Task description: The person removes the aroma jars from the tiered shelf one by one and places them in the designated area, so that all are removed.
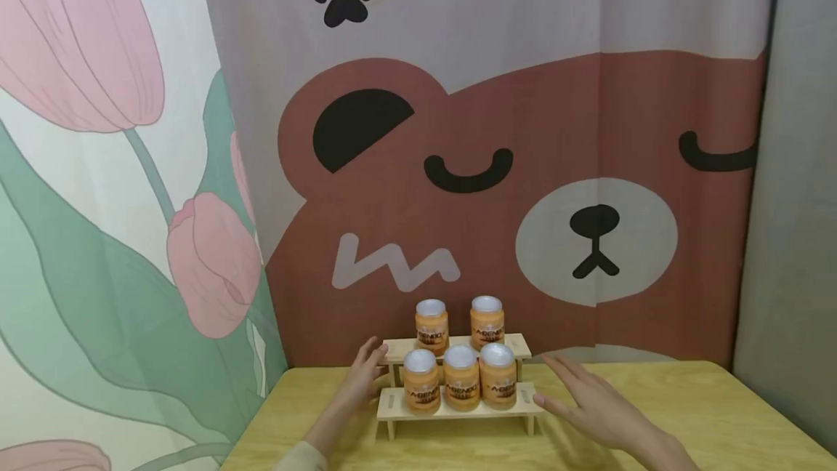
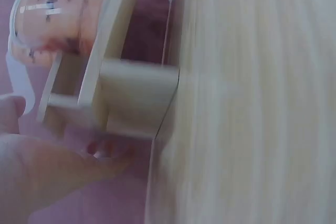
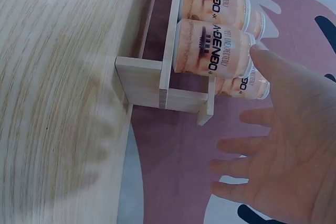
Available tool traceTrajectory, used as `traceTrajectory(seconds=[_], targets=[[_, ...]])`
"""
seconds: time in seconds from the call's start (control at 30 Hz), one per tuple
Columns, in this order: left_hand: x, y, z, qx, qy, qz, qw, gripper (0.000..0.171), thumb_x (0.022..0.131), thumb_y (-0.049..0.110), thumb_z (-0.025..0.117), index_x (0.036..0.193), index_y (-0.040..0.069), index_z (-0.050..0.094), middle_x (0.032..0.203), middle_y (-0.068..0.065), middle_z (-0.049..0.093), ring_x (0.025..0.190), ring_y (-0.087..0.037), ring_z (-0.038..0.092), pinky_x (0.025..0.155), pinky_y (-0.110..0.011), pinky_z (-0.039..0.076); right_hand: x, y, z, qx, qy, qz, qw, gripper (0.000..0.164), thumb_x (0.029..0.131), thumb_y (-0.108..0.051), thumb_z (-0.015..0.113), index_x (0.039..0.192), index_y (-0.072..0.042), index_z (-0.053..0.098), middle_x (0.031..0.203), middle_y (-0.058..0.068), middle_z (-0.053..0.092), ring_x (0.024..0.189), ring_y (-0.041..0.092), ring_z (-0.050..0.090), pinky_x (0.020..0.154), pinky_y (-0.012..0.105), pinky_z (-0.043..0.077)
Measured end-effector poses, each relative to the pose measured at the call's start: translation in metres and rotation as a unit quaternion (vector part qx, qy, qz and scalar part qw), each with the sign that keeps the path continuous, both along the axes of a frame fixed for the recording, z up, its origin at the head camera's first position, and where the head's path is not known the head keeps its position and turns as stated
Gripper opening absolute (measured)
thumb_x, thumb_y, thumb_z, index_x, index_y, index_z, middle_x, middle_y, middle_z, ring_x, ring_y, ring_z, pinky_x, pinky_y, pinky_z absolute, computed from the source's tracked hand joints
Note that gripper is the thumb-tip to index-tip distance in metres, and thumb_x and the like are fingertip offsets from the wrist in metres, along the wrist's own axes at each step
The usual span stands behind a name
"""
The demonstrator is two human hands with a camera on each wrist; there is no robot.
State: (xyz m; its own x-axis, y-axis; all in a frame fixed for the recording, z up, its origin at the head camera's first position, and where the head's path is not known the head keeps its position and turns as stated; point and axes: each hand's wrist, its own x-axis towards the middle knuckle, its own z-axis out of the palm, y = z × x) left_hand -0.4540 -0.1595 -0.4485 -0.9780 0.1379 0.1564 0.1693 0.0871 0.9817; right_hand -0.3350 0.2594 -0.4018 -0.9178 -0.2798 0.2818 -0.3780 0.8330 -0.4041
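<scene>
A two-tier wooden rack [image 1: 451,411] stands near the far edge of the table. Three orange jars or cans with silvery tops, among them a front can [image 1: 461,380], stand in a row on its lower tier. Two more, including an upper can [image 1: 487,324], stand apart on the upper tier. My left hand [image 1: 360,376] is beside the rack's left end, fingers near the upper board; whether they touch it I cannot tell. To the right of the rack, my right hand [image 1: 598,402] is spread with straight fingers and holds nothing; the right wrist view shows its palm [image 3: 294,156].
The light wooden table [image 1: 693,405] reaches back to a curtain [image 1: 556,107] with a bear print. Another curtain [image 1: 118,238] with tulips hangs on the left, and a plain grey curtain [image 1: 798,187] on the right.
</scene>
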Motion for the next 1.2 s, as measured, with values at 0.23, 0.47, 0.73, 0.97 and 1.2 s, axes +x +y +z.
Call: traceTrajectory(seconds=[0.23,0.47,0.73,0.97,1.2], targets=[[0.004,0.014,-0.008,0.033,-0.008,-0.009,0.9994,0.090,0.100,0.057,0.054,0.165,0.018,0.007,0.158,-0.032,0.026,0.140,-0.057,0.029,0.106,-0.072,0.029,0.002,-0.006,0.004,-0.004,0.022,-0.007,1.000,0.087,0.094,-0.072,0.051,0.155,-0.011,0.043,0.151,0.021,0.046,0.132,0.046,0.047,0.099,0.069,0.040],[0.005,0.019,-0.006,0.058,-0.016,-0.006,0.9982,0.078,0.106,0.044,0.050,0.165,0.018,0.007,0.160,-0.033,0.016,0.141,-0.059,0.023,0.109,-0.073,0.024,0.003,-0.011,0.008,-0.010,0.061,-0.011,0.998,0.080,0.097,-0.068,0.051,0.152,-0.010,0.048,0.144,0.019,0.054,0.127,0.043,0.054,0.098,0.065,0.045],[0.004,0.018,-0.006,0.058,-0.023,-0.002,0.9980,0.076,0.107,0.045,0.047,0.165,0.015,0.008,0.158,-0.033,0.022,0.141,-0.055,0.025,0.111,-0.068,0.026,-0.005,-0.023,0.009,-0.064,0.100,-0.012,0.993,0.067,0.099,-0.061,0.054,0.145,-0.012,0.055,0.136,0.010,0.062,0.121,0.035,0.060,0.095,0.061,0.049],[0.005,0.017,-0.010,0.065,-0.032,0.004,0.9973,0.077,0.106,0.047,0.049,0.165,0.015,0.011,0.158,-0.032,0.022,0.139,-0.056,0.027,0.110,-0.069,0.027,-0.010,-0.034,0.009,-0.098,0.089,-0.019,0.991,0.060,0.101,-0.049,0.060,0.144,-0.007,0.056,0.132,0.012,0.064,0.122,0.034,0.059,0.097,0.060,0.048],[0.002,0.020,-0.006,0.074,-0.023,0.012,0.9969,0.076,0.105,0.044,0.050,0.164,0.015,0.012,0.162,-0.030,0.015,0.139,-0.056,0.025,0.110,-0.069,0.025,-0.020,-0.043,0.016,-0.111,0.110,-0.016,0.988,0.052,0.101,-0.041,0.064,0.140,-0.006,0.060,0.128,0.012,0.066,0.118,0.034,0.061,0.093,0.058,0.051]])
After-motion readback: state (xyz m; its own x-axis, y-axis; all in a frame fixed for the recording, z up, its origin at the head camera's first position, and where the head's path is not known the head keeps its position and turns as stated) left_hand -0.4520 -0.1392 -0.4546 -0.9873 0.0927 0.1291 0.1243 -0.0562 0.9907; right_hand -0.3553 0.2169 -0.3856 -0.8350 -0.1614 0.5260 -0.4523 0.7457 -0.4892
